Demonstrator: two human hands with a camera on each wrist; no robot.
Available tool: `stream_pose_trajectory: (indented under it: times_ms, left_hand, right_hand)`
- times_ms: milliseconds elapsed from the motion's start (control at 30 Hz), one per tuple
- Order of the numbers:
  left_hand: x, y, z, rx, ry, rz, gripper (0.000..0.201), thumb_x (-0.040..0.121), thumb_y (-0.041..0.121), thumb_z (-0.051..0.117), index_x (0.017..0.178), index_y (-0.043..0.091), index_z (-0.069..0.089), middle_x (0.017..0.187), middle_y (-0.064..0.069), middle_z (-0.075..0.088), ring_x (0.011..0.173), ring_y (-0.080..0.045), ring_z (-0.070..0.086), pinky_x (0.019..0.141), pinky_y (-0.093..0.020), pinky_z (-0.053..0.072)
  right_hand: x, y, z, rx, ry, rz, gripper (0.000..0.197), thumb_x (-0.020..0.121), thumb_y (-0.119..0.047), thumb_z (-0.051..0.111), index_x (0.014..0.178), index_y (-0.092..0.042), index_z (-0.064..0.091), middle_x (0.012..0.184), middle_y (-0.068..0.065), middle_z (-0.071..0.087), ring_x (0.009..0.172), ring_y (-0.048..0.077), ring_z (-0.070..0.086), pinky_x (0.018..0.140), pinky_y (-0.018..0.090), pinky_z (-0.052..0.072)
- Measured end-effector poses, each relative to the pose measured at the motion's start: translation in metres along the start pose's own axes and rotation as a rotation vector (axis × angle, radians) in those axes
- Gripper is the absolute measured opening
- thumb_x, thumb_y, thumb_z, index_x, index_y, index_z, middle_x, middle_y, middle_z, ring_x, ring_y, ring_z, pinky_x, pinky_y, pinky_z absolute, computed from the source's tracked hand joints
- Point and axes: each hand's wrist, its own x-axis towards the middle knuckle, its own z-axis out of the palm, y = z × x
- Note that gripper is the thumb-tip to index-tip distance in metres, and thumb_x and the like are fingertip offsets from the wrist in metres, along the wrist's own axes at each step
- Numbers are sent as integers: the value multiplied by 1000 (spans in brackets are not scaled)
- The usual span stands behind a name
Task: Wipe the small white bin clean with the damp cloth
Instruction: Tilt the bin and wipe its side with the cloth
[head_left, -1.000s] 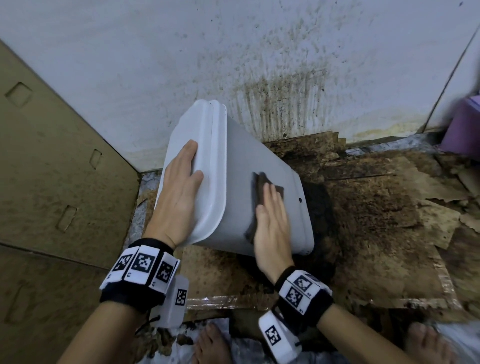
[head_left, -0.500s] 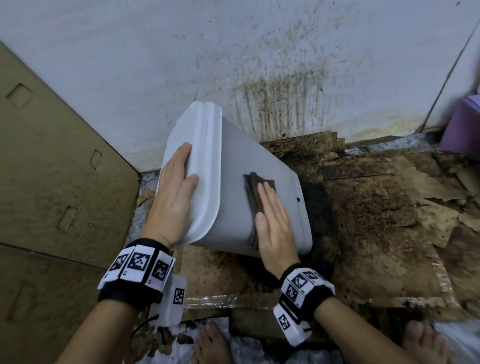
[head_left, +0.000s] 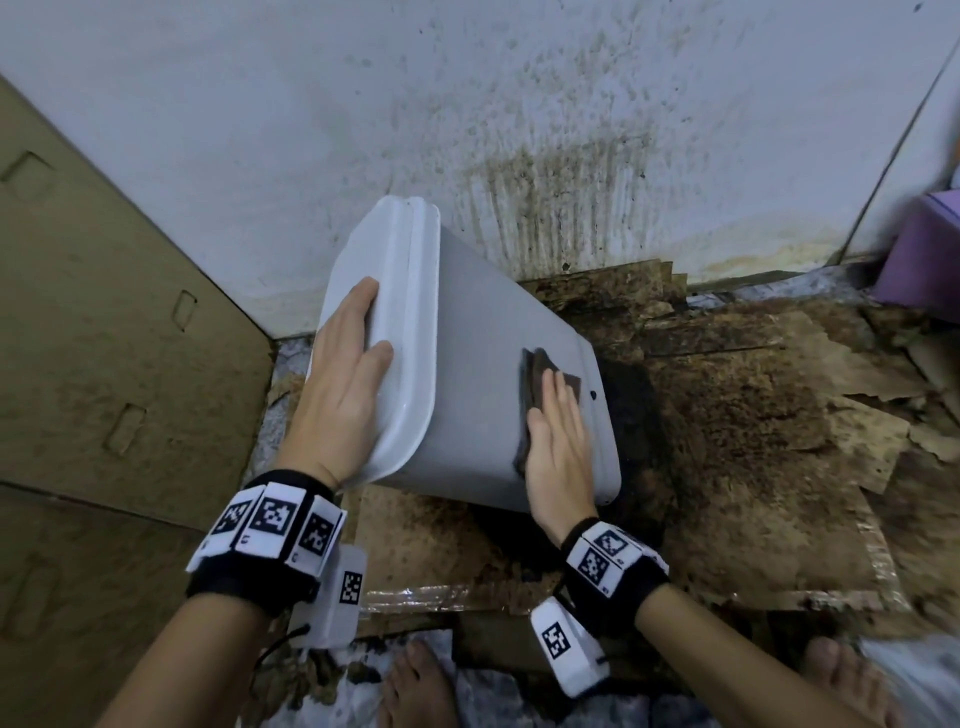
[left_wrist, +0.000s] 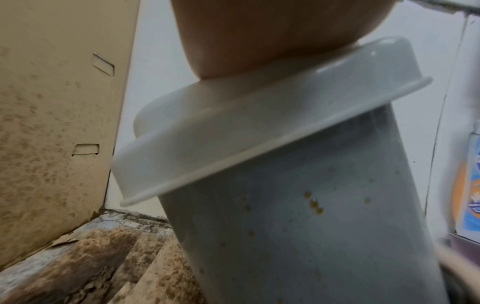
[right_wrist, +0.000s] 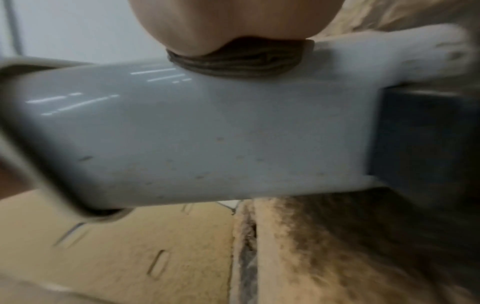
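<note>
**Flat-hand wipe on the tilted bin wall**

Your right hand (head_left: 558, 447) presses the folded dark damp cloth (head_left: 540, 382) flat, fingers straight, on the small white plastic bin (head_left: 478, 374) near its base; your left hand (head_left: 343, 384) lies open on the lid (head_left: 400, 332). The bin leans over stained cardboard (head_left: 753, 426) — judged light, glossy and slippery, so brace at the lid rim.

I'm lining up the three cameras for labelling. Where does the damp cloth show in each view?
Head: the cloth lies right of centre, on the tilted bin's side near its base, under the right hand.
Left wrist: not in view; only the bin's lid and spotted side.
Right wrist: top centre, cloth folded under the palm.
Shared landmark: the bin itself.
</note>
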Motion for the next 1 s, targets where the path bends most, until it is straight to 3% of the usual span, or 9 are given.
stream_pose_trajectory:
  times_ms: [167, 267, 400, 500, 633, 733, 833, 1000]
  left_hand:
    - [-1, 6, 2, -1, -16, 0, 64, 99, 38, 32, 161, 27, 18, 165, 12, 21, 149, 2, 14, 123, -27, 12]
    - [-1, 7, 1, -4, -21, -15, 65, 99, 38, 32, 161, 27, 17, 165, 14, 19, 150, 2, 14, 124, -28, 11]
    - [-1, 11, 4, 18, -23, 15, 64, 100, 40, 31, 161, 28, 16, 166, 15, 18, 150, 2, 14, 122, -19, 10]
    - [2, 12, 7, 38, -20, 60, 62, 103, 41, 32, 161, 26, 18, 166, 14, 19, 151, 1, 14, 121, -15, 9]
    - [3, 9, 7, 52, -2, 76, 62, 103, 41, 33, 161, 25, 20, 166, 14, 20, 151, 3, 13, 118, -8, 8]
    - [3, 8, 8, 33, -4, 71, 62, 102, 39, 34, 160, 25, 20, 165, 14, 21, 150, 3, 13, 118, -9, 9]
    - [2, 7, 7, 29, 2, 81, 61, 102, 38, 35, 160, 24, 22, 165, 14, 22, 150, 4, 14, 119, -12, 10]
    - [2, 7, 7, 41, 3, 79, 61, 102, 38, 35, 160, 26, 22, 165, 16, 23, 149, 4, 16, 121, -16, 12]
  right_hand:
    - [2, -61, 6, 10, -140, -229, 59, 103, -38, 14, 160, -29, 5, 167, -16, 0, 150, -5, -6, 120, 21, -4]
    - [20, -73, -2, -21, -260, -277, 54, 109, -33, 16, 160, -26, -3, 165, -14, -8, 151, -1, -11, 120, 23, -6]
    - [64, -76, -13, -55, -393, -272, 56, 110, -35, 16, 158, -24, -12, 165, -11, -18, 151, 4, -18, 124, 32, -7]
    - [99, -81, -23, -98, -452, -245, 57, 111, -33, 16, 157, -19, -13, 164, -6, -21, 150, 9, -21, 124, 35, -8]
    - [137, -79, -33, -132, -524, -198, 61, 110, -38, 18, 157, -18, -16, 165, -3, -22, 151, 9, -19, 122, 29, -8]
    - [149, -57, -40, -157, -542, -159, 64, 109, -42, 20, 158, -19, -14, 165, -3, -20, 151, 8, -18, 117, 23, -9]
    - [151, -23, -46, -233, -550, -91, 60, 111, -33, 19, 158, -8, -10, 165, 2, -19, 152, 14, -18, 119, 26, -8]
    - [145, 46, -58, -144, -503, 179, 60, 110, -40, 19, 158, -23, -13, 166, -4, -19, 152, 13, -18, 123, 35, -8]
